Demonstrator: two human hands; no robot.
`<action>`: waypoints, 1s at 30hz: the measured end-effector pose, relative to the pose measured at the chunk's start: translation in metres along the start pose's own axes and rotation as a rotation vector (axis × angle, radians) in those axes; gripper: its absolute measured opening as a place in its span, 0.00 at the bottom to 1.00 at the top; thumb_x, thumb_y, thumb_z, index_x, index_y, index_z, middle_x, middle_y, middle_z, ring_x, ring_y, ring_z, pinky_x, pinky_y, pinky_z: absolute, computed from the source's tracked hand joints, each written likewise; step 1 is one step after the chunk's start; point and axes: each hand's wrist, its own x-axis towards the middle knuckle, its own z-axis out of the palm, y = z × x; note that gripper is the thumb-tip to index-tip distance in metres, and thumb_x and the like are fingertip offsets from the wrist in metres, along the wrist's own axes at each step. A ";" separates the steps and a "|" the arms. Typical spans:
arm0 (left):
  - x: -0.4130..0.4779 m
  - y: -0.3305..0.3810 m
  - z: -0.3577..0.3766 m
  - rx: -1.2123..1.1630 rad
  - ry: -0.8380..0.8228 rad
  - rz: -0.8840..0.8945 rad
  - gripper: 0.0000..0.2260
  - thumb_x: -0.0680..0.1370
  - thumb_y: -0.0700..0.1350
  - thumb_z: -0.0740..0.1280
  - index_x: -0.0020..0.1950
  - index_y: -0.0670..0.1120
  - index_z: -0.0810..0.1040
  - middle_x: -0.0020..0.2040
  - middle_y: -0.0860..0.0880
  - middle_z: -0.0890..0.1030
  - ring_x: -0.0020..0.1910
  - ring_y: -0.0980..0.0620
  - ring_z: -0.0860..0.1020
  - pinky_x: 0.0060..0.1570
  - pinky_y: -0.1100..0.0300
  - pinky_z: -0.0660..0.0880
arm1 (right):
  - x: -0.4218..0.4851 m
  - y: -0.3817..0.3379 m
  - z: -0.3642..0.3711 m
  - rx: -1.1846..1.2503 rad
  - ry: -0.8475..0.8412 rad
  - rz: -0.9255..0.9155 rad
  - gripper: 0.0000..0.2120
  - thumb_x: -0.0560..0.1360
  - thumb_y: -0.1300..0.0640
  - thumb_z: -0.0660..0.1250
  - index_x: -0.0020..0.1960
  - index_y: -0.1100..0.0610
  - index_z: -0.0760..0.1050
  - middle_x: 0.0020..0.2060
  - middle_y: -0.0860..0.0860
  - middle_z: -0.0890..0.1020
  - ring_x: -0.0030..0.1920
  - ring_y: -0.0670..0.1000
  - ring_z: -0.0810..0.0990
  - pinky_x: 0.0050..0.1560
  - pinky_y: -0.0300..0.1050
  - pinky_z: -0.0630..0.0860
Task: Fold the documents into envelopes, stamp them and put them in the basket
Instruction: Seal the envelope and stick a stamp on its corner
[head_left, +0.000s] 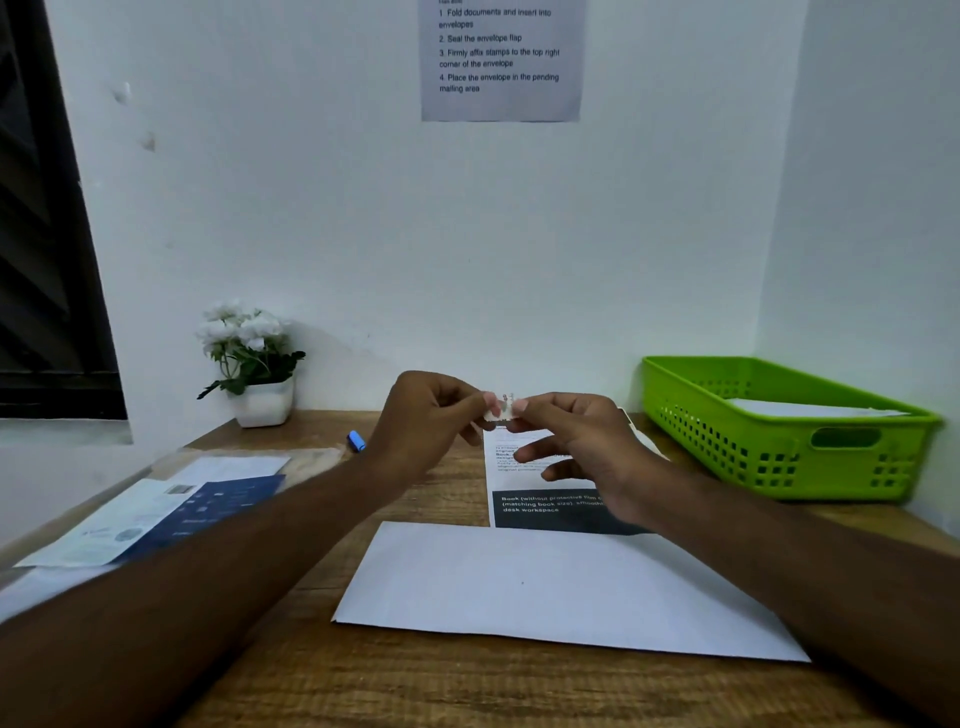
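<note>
White envelope (566, 587) right in front of me, lying flat and face up on the wooden table (426, 686), its near corner running under my right forearm. Both hands are up above the table, just beyond the envelope's far edge. My left hand (426, 410) pinches a small stamp (500, 408) by its left edge between thumb and forefinger, the other fingers curled in. My right hand (576, 447) pinches the same stamp from the other side with thumb and forefinger, and its remaining fingers hang loosely spread below. The stamp sits in the air between the two sets of fingertips, touching nothing else; its print is too small to make out.

Under my right hand lies a printed document (540, 499), white at the top with a black band of white lettering at its near end, that end just beside the envelope's far edge.

Off to the right, against the wall, sits the green basket (727, 447), with a flat white envelope-like piece (810, 408) lying inside. To the left there's a loose spread of papers (171, 504), one of them dark blue. A small blue object (356, 440) peeks out behind my left wrist; I can't tell what it is. At the back left stands a white pot of white flowers (260, 364), and a printed instruction sheet (501, 57) hangs on the wall above.
</note>
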 end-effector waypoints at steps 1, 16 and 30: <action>0.000 0.000 -0.001 -0.007 0.012 -0.001 0.08 0.75 0.41 0.71 0.41 0.37 0.84 0.34 0.43 0.84 0.30 0.50 0.80 0.32 0.65 0.75 | 0.000 0.000 0.000 -0.006 0.001 0.000 0.08 0.75 0.52 0.71 0.48 0.57 0.82 0.43 0.50 0.87 0.35 0.47 0.83 0.32 0.39 0.73; 0.003 -0.001 -0.002 0.158 -0.026 0.158 0.05 0.76 0.41 0.70 0.44 0.41 0.85 0.34 0.51 0.84 0.29 0.55 0.81 0.33 0.69 0.73 | 0.003 0.004 0.000 -0.100 -0.024 -0.076 0.09 0.74 0.54 0.73 0.52 0.56 0.81 0.46 0.52 0.86 0.35 0.48 0.84 0.31 0.39 0.73; -0.006 -0.002 0.016 0.374 -0.217 0.074 0.09 0.71 0.50 0.75 0.48 0.49 0.82 0.37 0.56 0.82 0.35 0.60 0.77 0.40 0.62 0.72 | 0.021 -0.002 -0.037 -0.234 0.134 -0.112 0.06 0.70 0.56 0.76 0.45 0.56 0.83 0.32 0.47 0.85 0.31 0.46 0.83 0.29 0.37 0.72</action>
